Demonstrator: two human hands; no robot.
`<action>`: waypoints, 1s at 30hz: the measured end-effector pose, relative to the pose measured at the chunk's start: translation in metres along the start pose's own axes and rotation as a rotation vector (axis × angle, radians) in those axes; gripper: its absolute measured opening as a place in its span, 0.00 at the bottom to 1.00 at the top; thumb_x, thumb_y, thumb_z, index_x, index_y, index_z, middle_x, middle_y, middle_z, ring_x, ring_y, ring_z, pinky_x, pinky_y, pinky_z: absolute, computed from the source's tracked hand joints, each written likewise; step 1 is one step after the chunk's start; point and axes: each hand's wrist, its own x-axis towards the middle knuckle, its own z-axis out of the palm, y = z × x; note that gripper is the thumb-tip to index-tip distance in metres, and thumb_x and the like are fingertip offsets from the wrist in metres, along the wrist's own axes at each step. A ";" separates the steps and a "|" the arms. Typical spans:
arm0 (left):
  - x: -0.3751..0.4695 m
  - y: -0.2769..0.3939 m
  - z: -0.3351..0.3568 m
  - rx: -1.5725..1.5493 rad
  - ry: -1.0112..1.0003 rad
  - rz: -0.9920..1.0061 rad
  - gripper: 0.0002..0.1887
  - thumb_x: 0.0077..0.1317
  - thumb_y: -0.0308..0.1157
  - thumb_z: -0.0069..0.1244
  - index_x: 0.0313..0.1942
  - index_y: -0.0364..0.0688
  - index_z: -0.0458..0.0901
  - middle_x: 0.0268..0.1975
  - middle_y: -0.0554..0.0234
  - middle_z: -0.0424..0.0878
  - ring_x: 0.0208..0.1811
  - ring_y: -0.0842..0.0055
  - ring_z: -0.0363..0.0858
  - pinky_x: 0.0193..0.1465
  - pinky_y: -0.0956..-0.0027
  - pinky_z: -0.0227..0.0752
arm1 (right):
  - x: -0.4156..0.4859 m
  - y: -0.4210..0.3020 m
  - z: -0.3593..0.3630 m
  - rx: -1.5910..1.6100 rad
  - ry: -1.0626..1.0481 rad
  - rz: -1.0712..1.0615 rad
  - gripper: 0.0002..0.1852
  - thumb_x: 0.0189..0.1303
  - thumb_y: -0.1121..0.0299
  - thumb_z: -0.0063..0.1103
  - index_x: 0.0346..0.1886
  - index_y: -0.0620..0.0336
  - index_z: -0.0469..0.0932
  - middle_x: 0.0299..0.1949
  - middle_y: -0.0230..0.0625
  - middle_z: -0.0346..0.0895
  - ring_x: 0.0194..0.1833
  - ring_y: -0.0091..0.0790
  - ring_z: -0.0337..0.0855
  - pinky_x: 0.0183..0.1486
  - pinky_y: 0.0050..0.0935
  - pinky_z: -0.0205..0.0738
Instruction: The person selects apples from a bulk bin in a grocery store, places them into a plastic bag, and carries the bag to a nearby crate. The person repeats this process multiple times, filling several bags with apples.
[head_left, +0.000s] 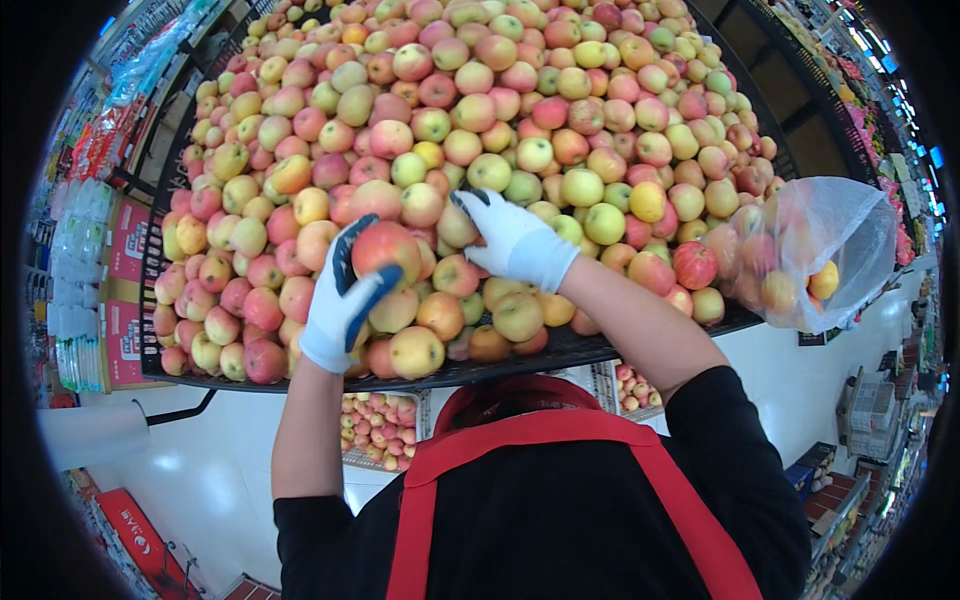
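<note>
A broad black display bin (559, 367) slopes away before me, heaped with red-and-yellow apples (480, 112). My left hand (334, 300), in a white glove with dark blue fingertips, holds a large red-orange apple (386, 251) above the front of the heap. My right hand (517, 240), gloved alike, rests over the pile with fingers and thumb curved around a pale yellow-pink apple (454, 227). At the bin's right front corner lies a clear plastic bag (855, 247), its mouth spread and several apples inside.
A roll of plastic bags (94, 435) sits on a black arm at the bin's left front. Below the front edge are crates with apples (379, 427). Pink printed boxes (129, 240) and packaged goods line the left; grey crates (872, 412) stand at the far right.
</note>
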 end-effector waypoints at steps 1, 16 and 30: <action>0.004 0.008 -0.008 -0.195 0.005 -0.102 0.32 0.71 0.40 0.56 0.70 0.36 0.66 0.66 0.53 0.74 0.69 0.67 0.72 0.73 0.61 0.67 | 0.012 -0.001 0.000 -0.018 0.034 -0.061 0.40 0.56 0.63 0.67 0.72 0.56 0.62 0.62 0.56 0.71 0.55 0.60 0.79 0.57 0.48 0.78; 0.046 -0.004 0.034 -0.722 -0.043 -0.552 0.30 0.73 0.53 0.52 0.67 0.45 0.69 0.58 0.51 0.79 0.54 0.58 0.83 0.51 0.50 0.85 | 0.013 0.072 -0.057 1.163 -0.120 0.482 0.18 0.69 0.49 0.60 0.47 0.53 0.82 0.40 0.28 0.82 0.37 0.21 0.78 0.34 0.23 0.75; 0.088 0.006 0.183 0.951 -0.401 0.291 0.27 0.62 0.47 0.60 0.59 0.46 0.78 0.56 0.47 0.79 0.57 0.52 0.79 0.61 0.54 0.73 | -0.074 0.182 -0.152 -0.389 0.303 0.514 0.24 0.56 0.50 0.66 0.51 0.53 0.79 0.48 0.46 0.82 0.48 0.51 0.84 0.47 0.49 0.80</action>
